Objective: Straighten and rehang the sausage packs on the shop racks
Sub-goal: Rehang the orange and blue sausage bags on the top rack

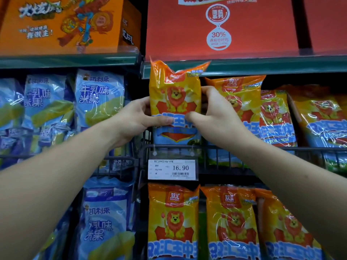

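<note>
Shelving: a dark wire rack front rail point(244, 149) was seen under a green metal shelf edge point(262, 65), so that the packs were kept from sliding forward.
Cartons: an orange printed cardboard carton point(56, 25) and a red cardboard carton point(262, 25) were stored on top.
Neighbouring stock: blue-and-white plastic packs point(99, 98) were ranged at the left, and orange lion-printed packs point(242, 96) at the right.
Task pack: an orange plastic sausage pack with a lion print point(174, 91) was held upright above the rail, its crumpled top raised over the shelf edge. Any hook behind it was hidden.
Left hand point(135, 119): the pack's left edge was gripped, the thumb laid across the front.
Right hand point(214, 113): the right edge was gripped likewise, presumably so that the pack could be squared.
Price label point(172, 169): a white tag was hung from the rail.
</note>
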`<state>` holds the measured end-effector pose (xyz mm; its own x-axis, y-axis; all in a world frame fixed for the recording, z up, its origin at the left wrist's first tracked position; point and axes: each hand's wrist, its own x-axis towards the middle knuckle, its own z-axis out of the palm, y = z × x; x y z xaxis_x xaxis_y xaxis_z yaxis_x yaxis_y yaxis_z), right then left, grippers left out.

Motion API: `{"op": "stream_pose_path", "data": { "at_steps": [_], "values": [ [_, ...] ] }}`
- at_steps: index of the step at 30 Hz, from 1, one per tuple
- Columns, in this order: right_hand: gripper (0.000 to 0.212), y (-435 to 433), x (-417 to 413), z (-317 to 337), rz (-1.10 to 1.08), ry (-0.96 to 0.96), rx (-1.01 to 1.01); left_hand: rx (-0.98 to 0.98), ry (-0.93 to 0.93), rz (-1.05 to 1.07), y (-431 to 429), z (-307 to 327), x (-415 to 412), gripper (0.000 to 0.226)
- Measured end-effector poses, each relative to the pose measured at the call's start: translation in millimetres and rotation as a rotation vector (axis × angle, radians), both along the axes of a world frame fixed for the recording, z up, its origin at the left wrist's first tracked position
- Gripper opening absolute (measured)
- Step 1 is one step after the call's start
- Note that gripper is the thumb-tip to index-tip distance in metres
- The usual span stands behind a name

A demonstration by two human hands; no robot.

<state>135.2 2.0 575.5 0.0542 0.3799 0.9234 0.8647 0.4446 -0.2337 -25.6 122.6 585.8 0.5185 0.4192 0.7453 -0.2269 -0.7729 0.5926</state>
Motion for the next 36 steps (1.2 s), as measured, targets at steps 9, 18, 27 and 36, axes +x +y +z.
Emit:
{"op": "stream_pose_path", "data": {
  "at_steps": [9, 18, 27, 36],
  "values": [
    [0.054, 5.8, 0.0, -3.0, -0.058, -0.011, 0.155, 0.033, 0.179, 0.087, 0.0, -2.2, -2.3, 0.049],
    [0.049, 17.2, 0.5, 5.9, -0.109, 0.046, 0.117, -0.036, 0.035, 0.086, -2.4, 2.9, 7.7, 0.041],
    [0.058, 25.2, 9.9, 10.5, -0.158, 0.057, 0.060, -0.053, 0.003, 0.181, 3.3, 3.3, 21.5, 0.030],
    [0.041, 41.1, 25.5, 18.8, -0.295, 0.020, 0.009, -0.048, -0.041, 0.323, 16.2, 5.8, 37.4, 0.041]
  ]
}}
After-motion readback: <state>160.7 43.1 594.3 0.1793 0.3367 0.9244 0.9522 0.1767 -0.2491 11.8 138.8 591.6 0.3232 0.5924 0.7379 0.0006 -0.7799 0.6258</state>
